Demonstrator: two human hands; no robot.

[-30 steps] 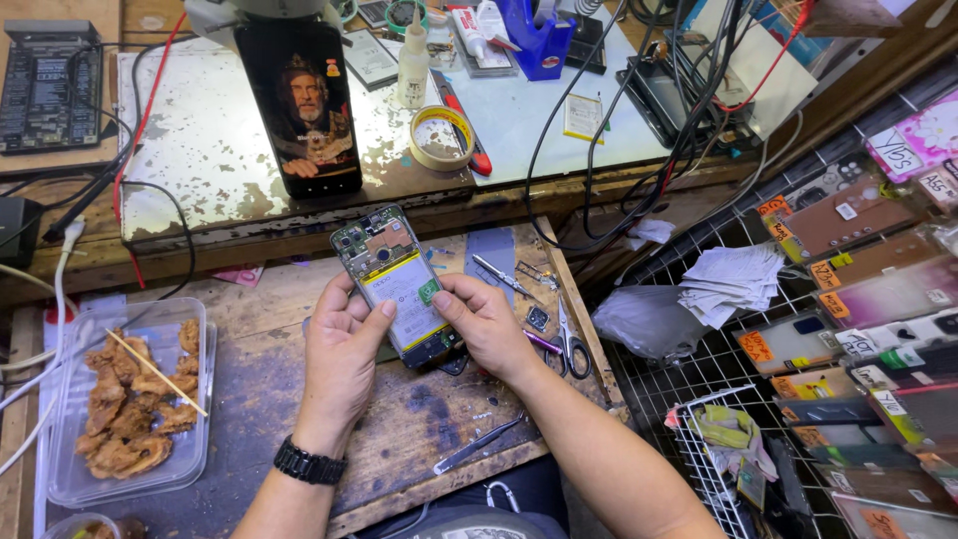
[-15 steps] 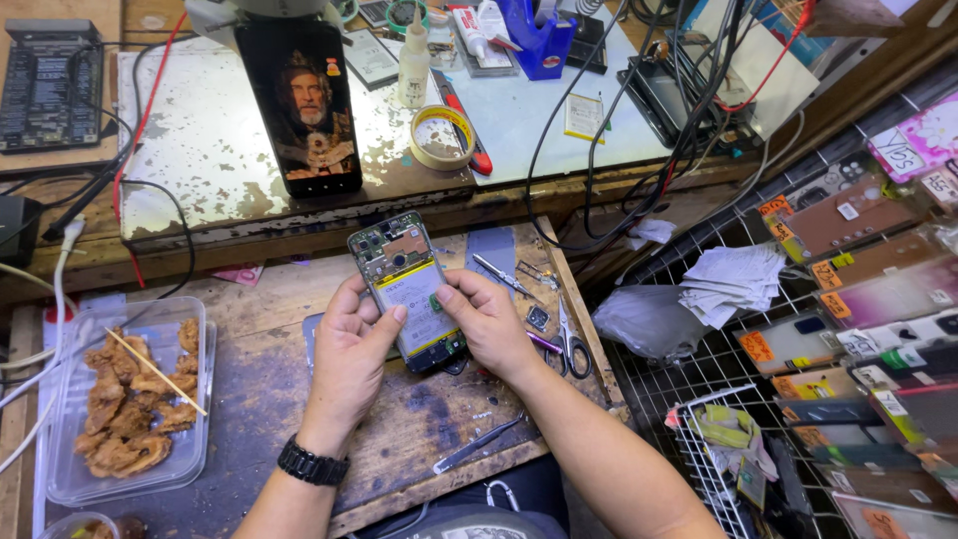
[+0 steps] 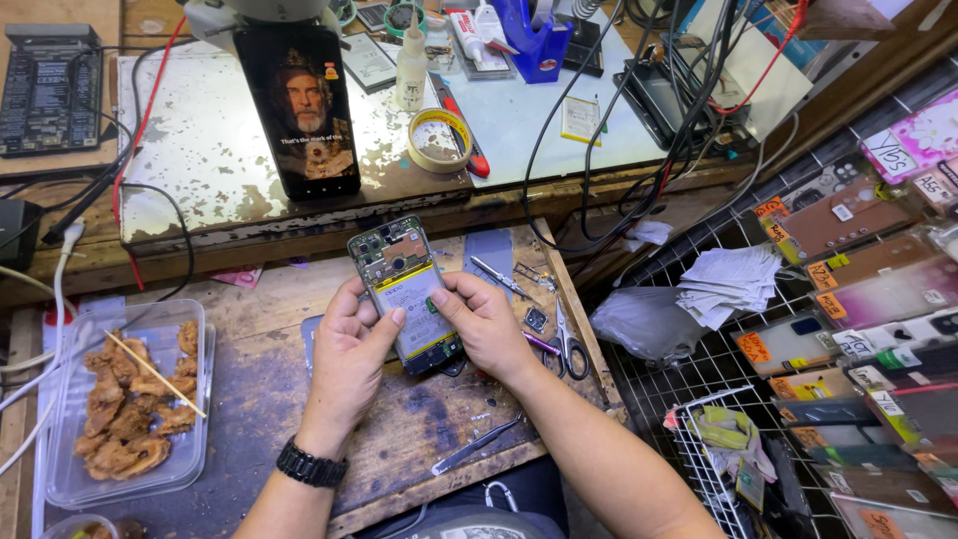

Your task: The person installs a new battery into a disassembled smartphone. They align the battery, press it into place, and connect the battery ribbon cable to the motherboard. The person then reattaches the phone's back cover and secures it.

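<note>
Lifted a little higher off the table (image 3: 249, 399) since before: opened phone (image 3: 407, 292), back cover off, pinched along its edges between left hand (image 3: 347, 361) and right hand (image 3: 487, 324). Beside, scissors (image 3: 569, 349), tweezers (image 3: 475, 445); farther left, food tray (image 3: 60, 479).

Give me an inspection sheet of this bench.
Surface: worn wooden board, scratched and stained.
Job's things: opened phone, back off, battery and boards exposed, held above the board.
Clutter: tweezers, scissors, tape roll, glue bottle, food tray with a skewer.
Hands: left hand and right hand both grip the phone, thumbs on its battery.
Cables: black and red leads trail over the upper shelf.
Surroundings: lit phone propped upright; wire rack of phone cases at right.
</note>
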